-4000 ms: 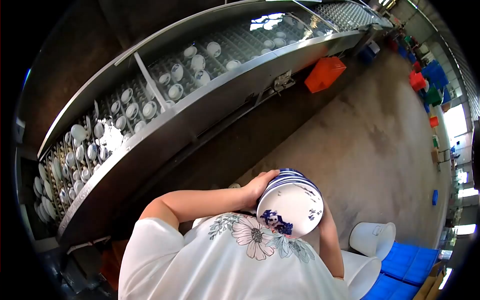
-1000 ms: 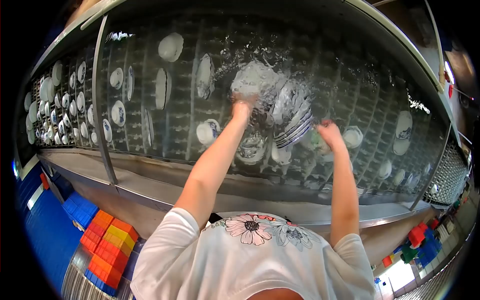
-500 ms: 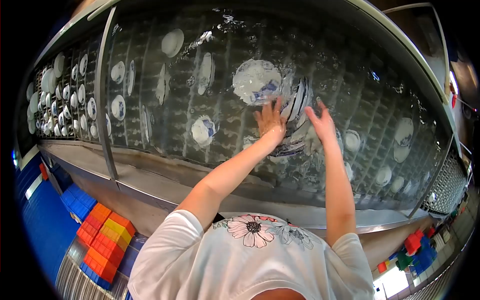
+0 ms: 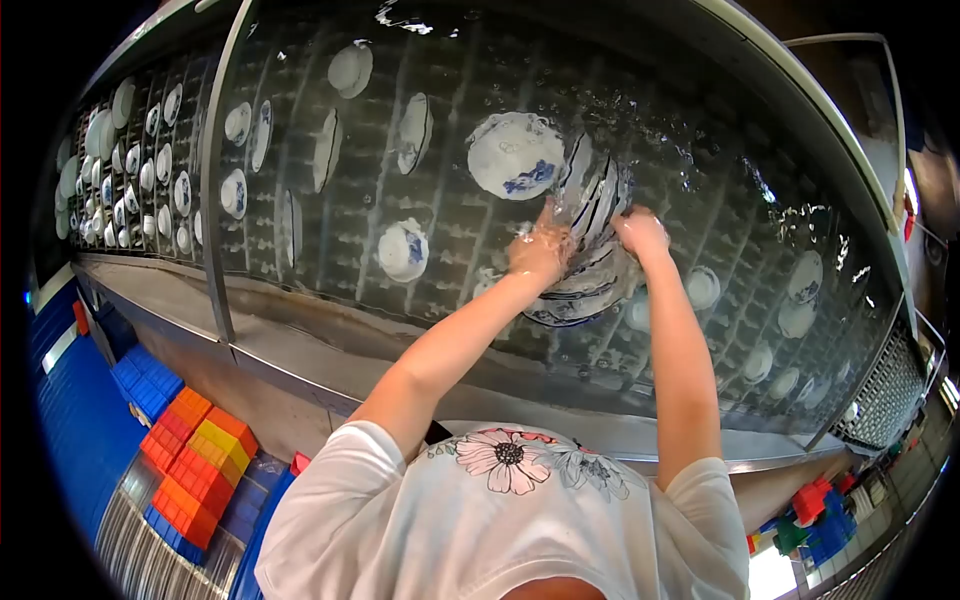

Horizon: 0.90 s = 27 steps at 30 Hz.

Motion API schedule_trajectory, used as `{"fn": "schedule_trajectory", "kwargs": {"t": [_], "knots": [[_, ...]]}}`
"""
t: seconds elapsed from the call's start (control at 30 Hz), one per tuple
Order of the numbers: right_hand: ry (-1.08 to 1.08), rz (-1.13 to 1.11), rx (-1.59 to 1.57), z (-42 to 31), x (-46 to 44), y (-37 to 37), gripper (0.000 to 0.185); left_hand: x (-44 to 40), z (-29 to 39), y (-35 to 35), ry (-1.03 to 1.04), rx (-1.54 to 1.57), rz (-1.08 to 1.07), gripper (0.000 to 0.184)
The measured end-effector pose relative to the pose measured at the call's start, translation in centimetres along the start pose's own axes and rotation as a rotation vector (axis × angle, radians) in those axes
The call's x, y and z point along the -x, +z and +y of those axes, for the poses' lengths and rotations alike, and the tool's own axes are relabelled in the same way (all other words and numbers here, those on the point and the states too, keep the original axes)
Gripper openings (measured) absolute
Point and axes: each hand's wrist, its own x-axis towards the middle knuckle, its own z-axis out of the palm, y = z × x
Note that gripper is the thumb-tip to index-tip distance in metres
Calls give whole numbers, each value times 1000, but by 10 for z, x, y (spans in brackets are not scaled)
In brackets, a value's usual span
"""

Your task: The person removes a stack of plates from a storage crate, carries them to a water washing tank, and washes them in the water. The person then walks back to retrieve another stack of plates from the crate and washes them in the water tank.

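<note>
In the head view, a row of white plates (image 4: 600, 195) with dark blue rims stands on edge under water. My left hand (image 4: 541, 248) grips the left side of this row, its fingers partly under the rippling surface. At the right side, my right hand (image 4: 641, 231) has its fingers curled in against the plates' edges. Just below, more stacked plates (image 4: 580, 290) lean between my forearms, partly blurred by the water. A large white plate with a blue pattern (image 4: 515, 156) lies flat just beyond my left hand.
A long water-filled metal tank has a ridged conveyor bed (image 4: 460, 240) carrying scattered bowls (image 4: 403, 250) and plates. A metal bar (image 4: 212, 180) crosses it at left, with many dishes beyond. The tank's steel edge (image 4: 300, 350) runs before me. Stacked coloured crates (image 4: 200, 460) stand lower left.
My hands have lowered slightly, and their spread fingers have closed in on both sides of the row of plates. The water over the plates has calmed, so they show more clearly.
</note>
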Motion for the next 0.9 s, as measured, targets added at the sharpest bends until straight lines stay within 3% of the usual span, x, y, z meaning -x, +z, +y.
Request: {"fn": "schedule_trajectory", "kwargs": {"t": [0.1, 0.17, 0.3, 0.33, 0.47, 0.5, 0.53, 0.57, 0.6, 0.67, 0.73, 0.77, 0.83, 0.87, 0.9], "knots": [[-3, -58, 44, -16, 19, -21, 47, 29, -11, -29, 88, 174, -2, 29], [12, -33, 60, -19, 20, -15, 46, 62, -28, -40, 141, 238, 108, 26], [93, -40, 91, -31, 18, -6, 44, 118, -59, -64, 3, 307, 185, 25], [19, 71, 51, -26, 13, 4, 44, 124, -67, -63, -47, 305, 233, 24], [19, 111, -46, -32, 19, -8, 43, 120, -108, -15, -232, 99, 77, 19], [29, 316, -23, -32, 18, -4, 42, 109, -127, 10, -236, 104, 84, 19], [36, 521, 1, -36, 15, -4, 40, 92, -149, 32, -539, 191, -188, 25], [27, 524, 7, -38, 16, -7, 40, 83, -158, 43, -836, 279, -466, 31], [-86, 606, -69, -39, 20, -9, 39, 78, -147, 33, -838, 285, -463, 31], [-206, 684, -140, -44, 29, -16, 39, 68, -120, 7, -482, 120, -421, 48], [-232, 387, -79, -61, 44, -22, 48, 59, -98, -29, -410, 79, -501, 51], [-233, 384, -80, -75, 43, -20, 48, 52, -100, -39, -336, 34, -582, 54], [-156, -68, 142, -95, 40, -17, 61, 37, -123, -31, -271, 235, -283, 44], [-158, -70, 135, -105, 37, -13, 61, 23, -128, -26, -299, 341, -76, 42], [-136, -128, 165, -115, 33, -8, 66, 3, -126, -31, -272, 265, -23, 41]]}}
